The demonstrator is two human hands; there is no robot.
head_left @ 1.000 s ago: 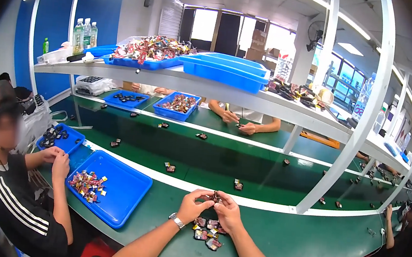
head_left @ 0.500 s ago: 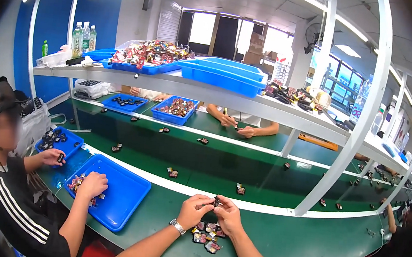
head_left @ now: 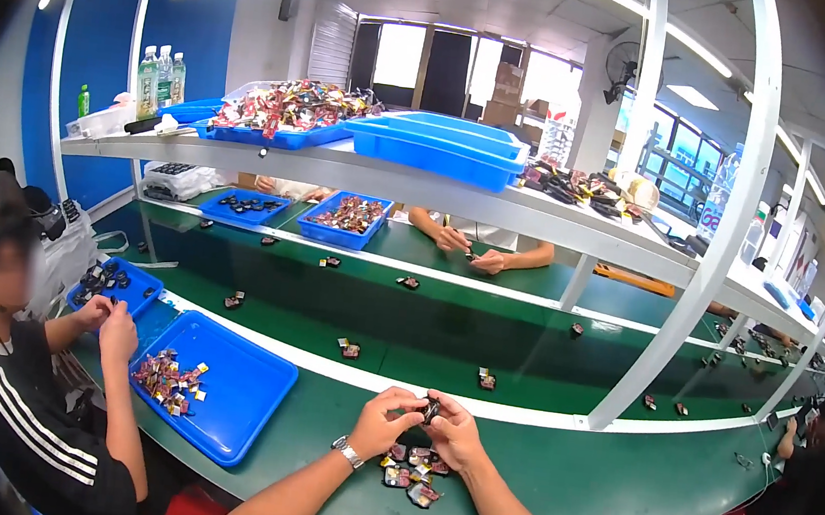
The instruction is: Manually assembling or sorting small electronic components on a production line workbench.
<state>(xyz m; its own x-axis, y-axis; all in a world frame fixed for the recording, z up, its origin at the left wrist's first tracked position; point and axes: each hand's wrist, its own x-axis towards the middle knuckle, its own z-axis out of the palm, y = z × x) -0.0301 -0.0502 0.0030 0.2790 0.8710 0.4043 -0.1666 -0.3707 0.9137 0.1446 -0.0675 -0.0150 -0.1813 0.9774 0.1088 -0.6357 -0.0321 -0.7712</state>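
Observation:
A small black plastic piece (head_left: 431, 410) is pinched between the fingertips of both my hands, just above the green work surface. My left hand (head_left: 385, 424), with a silver watch at its wrist, grips it from the left. From the other side my right hand (head_left: 458, 435) holds it with thumb and fingers. Fingers cover much of the piece, so its details are hard to make out. Below and between my wrists lies a cluster of small black units (head_left: 417, 474) with reddish and yellow parts.
At my left, a co-worker (head_left: 42, 339) handles something small beside a blue tray (head_left: 264, 383) of reddish parts. Similar units (head_left: 349, 349) lie spaced along the green belt (head_left: 436, 320). A white post (head_left: 673, 315) and shelf edge (head_left: 431, 181) rise ahead; another person's hands (head_left: 474, 249) work beyond.
The co-worker's hand has left the blue tray and joined their other hand. My hands stay in place, with the black piece turned slightly. Units on the belt have shifted slightly to the right.

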